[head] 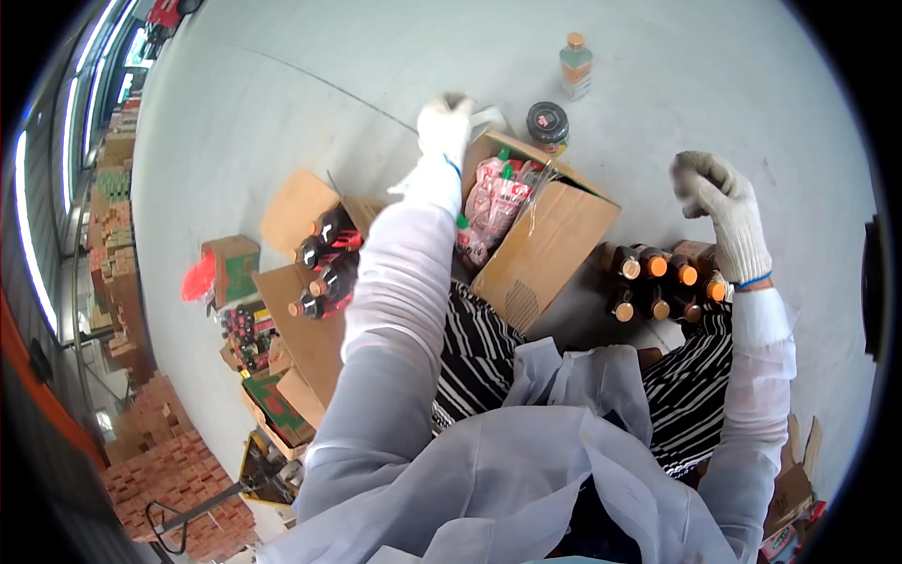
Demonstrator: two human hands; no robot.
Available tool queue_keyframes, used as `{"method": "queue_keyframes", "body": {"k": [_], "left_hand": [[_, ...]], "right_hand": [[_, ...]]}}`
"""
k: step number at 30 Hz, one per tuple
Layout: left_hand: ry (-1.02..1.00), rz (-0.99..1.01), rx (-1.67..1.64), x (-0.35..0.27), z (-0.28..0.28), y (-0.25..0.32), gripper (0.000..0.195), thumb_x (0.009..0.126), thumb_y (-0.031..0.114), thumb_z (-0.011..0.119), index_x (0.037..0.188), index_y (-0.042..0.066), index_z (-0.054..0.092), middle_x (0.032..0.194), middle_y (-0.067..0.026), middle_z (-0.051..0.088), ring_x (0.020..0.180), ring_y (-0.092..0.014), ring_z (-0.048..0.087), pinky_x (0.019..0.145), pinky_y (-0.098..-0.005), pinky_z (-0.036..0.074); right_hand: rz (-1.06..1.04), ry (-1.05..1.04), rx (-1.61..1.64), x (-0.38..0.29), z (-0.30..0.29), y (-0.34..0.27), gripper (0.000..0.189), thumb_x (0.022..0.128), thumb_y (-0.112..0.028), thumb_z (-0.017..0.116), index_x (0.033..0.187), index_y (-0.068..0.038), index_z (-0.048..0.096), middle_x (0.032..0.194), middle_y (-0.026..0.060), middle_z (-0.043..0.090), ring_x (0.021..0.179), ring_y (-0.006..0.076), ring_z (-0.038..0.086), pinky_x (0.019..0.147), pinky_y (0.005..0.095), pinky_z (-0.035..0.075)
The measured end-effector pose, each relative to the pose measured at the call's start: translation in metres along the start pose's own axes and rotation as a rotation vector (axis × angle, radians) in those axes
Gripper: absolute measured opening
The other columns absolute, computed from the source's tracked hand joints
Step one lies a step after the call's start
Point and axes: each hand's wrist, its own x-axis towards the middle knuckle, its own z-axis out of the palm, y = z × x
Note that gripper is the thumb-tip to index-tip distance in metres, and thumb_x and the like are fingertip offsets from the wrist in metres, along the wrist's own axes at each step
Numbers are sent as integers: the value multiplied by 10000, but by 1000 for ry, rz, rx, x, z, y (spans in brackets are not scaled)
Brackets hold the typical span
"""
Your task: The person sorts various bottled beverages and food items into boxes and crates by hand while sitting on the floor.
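My left hand (447, 127), in a white knit glove, is just above the upper left corner of an open cardboard box (550, 247); a whitish item (490, 118) lies right beside it, and whether I grip it is unclear. Pink pouches with green caps (497, 201) fill part of the box. My right hand (715, 187), in a soiled white glove, is raised with curled fingers above a group of dark bottles with orange caps (657, 266); its fingertips are blurred, so a held item cannot be made out. A black-lidded jar (548, 123) stands beyond the box.
A clear bottle with an orange cap (576, 67) stands farther off on the grey floor. Left of my arm, an open carton (296, 282) holds dark bottles (328, 229). More cartons (236, 268), a pallet-truck handle (204, 504) and stacked boxes (176, 451) are at the left.
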Motion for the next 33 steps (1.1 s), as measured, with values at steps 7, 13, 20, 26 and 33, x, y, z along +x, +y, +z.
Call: {"method": "queue_keyframes", "body": {"k": [7, 13, 20, 26, 33], "left_hand": [[-238, 89, 295, 17, 18, -11, 503, 726, 270, 692, 1174, 61, 602, 1071, -173, 653, 991, -264, 636, 866, -319, 477], [-621, 1, 556, 25, 24, -21, 560, 727, 312, 678, 1248, 151, 551, 1159, -164, 605, 1084, -303, 577, 908, -370, 465], [-682, -235, 520, 29, 30, -19, 448, 718, 287, 703, 1124, 108, 637, 1031, -149, 661, 937, -283, 647, 792, -353, 524], [-442, -199, 316, 31, 18, -70, 388, 626, 214, 681, 979, 52, 683, 869, -168, 680, 824, -267, 673, 754, -344, 512], [-183, -156, 217, 16, -33, -29, 411, 590, 209, 707, 951, 14, 689, 830, -165, 687, 804, -243, 674, 764, -317, 504]], "right_hand": [[69, 104, 81, -11, -26, 19, 280, 855, -146, 557, 1084, 3, 621, 953, 54, 641, 815, 114, 580, 667, 228, 468], [136, 155, 135, -17, -33, 31, 249, 884, -120, 560, 1084, 19, 613, 968, 71, 640, 840, 112, 581, 705, 234, 480], [113, 134, 93, -13, -27, 28, 244, 886, -104, 560, 1095, 14, 603, 976, 63, 640, 825, 110, 584, 720, 230, 475], [120, 90, 133, -7, -18, 22, 242, 883, -92, 571, 1090, 31, 598, 993, 73, 638, 826, 118, 579, 727, 234, 485], [91, 34, 96, -10, -19, 15, 285, 875, -124, 560, 1107, 38, 595, 984, 70, 643, 818, 108, 575, 688, 232, 471]]}}
